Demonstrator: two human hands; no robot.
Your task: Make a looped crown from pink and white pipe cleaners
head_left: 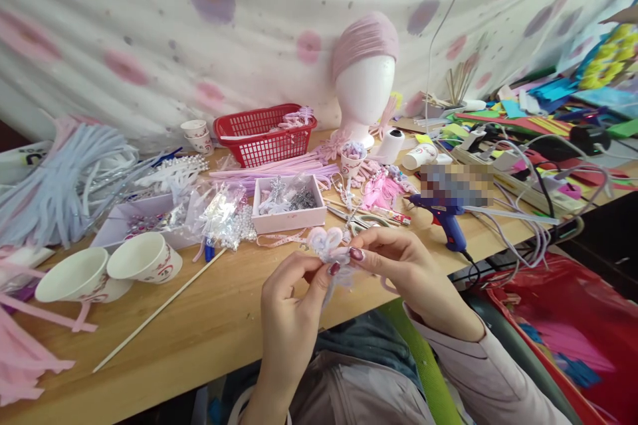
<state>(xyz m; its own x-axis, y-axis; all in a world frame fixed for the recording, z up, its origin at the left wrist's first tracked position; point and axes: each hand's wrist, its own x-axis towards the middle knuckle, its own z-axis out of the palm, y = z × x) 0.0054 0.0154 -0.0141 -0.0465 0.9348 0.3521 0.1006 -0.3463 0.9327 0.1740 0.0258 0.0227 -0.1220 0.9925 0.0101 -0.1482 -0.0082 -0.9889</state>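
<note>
Both my hands meet over the table's front edge around a small pale lilac pipe-cleaner flower, whose fuzzy loops stand up above my fingers. My left hand pinches its lower part between thumb and forefinger. From the other side my right hand grips it, thumb and fingertips closed together. Fuzzy strands hang below the pinch, partly hidden by my fingers. Just behind the flower lie scissors and a measuring tape. A blue glue gun rests to the right of my right hand.
A white box with silvery pieces, a red basket and a foam head stand behind. Paper cups and a wooden stick are at left. Cables and a power strip lie right, above a red-lined bin.
</note>
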